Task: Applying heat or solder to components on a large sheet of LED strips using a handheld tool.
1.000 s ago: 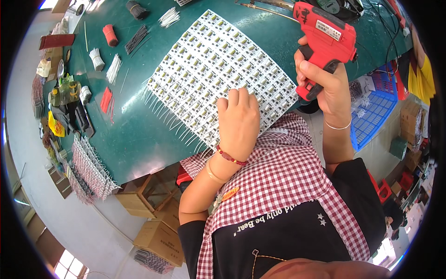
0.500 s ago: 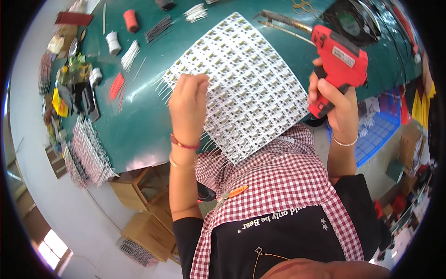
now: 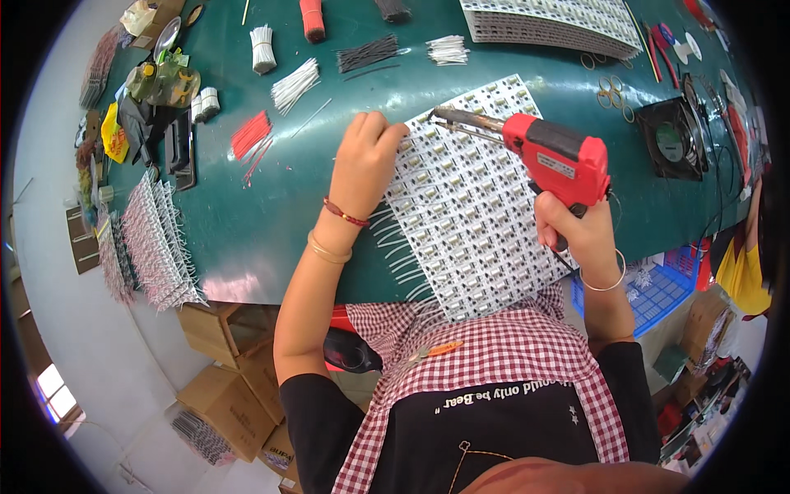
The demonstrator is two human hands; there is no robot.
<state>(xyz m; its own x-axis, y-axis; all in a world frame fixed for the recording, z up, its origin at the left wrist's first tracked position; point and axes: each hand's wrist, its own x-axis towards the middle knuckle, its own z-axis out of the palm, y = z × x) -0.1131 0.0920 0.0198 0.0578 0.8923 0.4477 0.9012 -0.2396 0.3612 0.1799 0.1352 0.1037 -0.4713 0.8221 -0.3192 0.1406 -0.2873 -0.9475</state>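
Several pinkish-white wire bundles (image 3: 160, 243), heaped at the left end of a green worktable (image 3: 247, 226); strands reach the table edge. One translucent jug (image 3: 169, 84), yellow cap. Below the table, cardboard boxes (image 3: 226, 412), one opening toward the table legs, another bearing dark print. Cut wires, sorted by colour: red (image 3: 248, 134), white (image 3: 295, 85), black (image 3: 367, 54). Green surface runs from these down to the front edge, left of the forearm.

Left hand (image 3: 369, 155): fingers curled, tips drawn together at the upper left edge of the board sheet; whether they grip a wire cannot be told. One white circuit-board sheet (image 3: 485, 210), lying aslant on the table, white wires fringing its left side, lower corner at the front edge by the checked apron (image 3: 502, 350). White lettering and stars on the black shirt (image 3: 494, 428). One stack of like sheets (image 3: 551, 26), far edge.

One red-and-black soldering gun (image 3: 564, 160), pale printed label on its side, tip over the sheet just beside the left fingertips. Right hand (image 3: 576, 229): closed round its handle. Gold-handled scissors (image 3: 611, 92); black fan (image 3: 671, 140), round green label. Blue lattice basket (image 3: 666, 301), below the table, holding small white pieces.
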